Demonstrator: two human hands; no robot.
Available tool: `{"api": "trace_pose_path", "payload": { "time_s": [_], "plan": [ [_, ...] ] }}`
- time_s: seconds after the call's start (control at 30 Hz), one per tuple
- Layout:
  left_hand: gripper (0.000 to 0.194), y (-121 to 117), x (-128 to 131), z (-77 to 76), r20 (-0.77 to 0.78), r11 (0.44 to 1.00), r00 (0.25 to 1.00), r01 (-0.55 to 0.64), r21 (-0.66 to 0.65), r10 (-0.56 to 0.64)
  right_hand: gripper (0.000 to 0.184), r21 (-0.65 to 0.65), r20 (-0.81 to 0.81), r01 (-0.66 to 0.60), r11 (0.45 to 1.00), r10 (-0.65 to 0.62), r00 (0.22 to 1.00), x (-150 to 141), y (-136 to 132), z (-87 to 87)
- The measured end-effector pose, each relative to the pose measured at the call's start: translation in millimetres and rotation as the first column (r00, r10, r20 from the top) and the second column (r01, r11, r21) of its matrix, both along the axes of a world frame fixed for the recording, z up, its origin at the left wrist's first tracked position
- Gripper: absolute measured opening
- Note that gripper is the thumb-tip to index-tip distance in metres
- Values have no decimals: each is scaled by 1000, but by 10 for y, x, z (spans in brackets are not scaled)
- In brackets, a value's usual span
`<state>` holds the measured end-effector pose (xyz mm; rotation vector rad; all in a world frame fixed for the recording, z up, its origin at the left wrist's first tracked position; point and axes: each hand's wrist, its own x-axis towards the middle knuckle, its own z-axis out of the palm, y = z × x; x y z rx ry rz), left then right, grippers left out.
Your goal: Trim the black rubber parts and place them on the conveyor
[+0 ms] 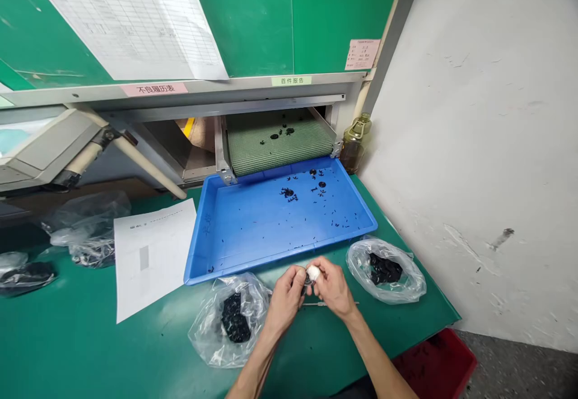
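Note:
My left hand (285, 295) and my right hand (333, 286) meet over the green table (90, 351), just in front of the blue tray (253, 230). Both pinch one small dark part (309, 278) between their fingertips; a white cot covers a right fingertip. A clear bag of black parts (232, 318) lies left of my left hand. Another clear bag of black parts (386, 269) lies right of my right hand. A thin metal tool (316, 304) rests on the table under my hands.
Small black pieces are scattered in the blue tray, below a green conveyor belt (277, 140). A white paper sheet (151, 254) lies left of the tray, with more plastic bags (85, 227) at far left. A brown bottle (354, 143) stands by the wall. A red bin (436, 363) sits below the table edge.

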<state>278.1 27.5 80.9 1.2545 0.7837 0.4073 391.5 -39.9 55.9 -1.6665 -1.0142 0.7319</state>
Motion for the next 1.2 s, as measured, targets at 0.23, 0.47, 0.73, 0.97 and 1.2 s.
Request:
{"api": "trace_pose_path", "payload": {
  "time_s": [0.23, 0.47, 0.73, 0.97, 1.2],
  "plan": [
    [33, 46, 45, -60, -17, 991, 991, -129, -13, 129, 31, -72, 141, -94, 993, 104, 984, 374, -34, -29],
    [33, 165, 10, -110, 116, 920, 967, -173, -352, 226, 40, -151, 357, -69, 986, 120, 927, 491, -15, 69],
    [30, 348, -84, -77, 137, 774, 933, -188, -605, 334, 39, -240, 473, -71, 968, 180, 862, 1257, 609, 280],
    [25, 447, -98, -103, 56, 615, 871, -298, -730, 488, 28, -316, 551, 158, 936, 45, 833, 2008, 1729, -23],
    [31, 445, -96, -115, 16, 565, 848, -338, -753, 529, 27, -395, 413, 93, 914, 86, 907, 2180, 2043, -251]
  ]
}}
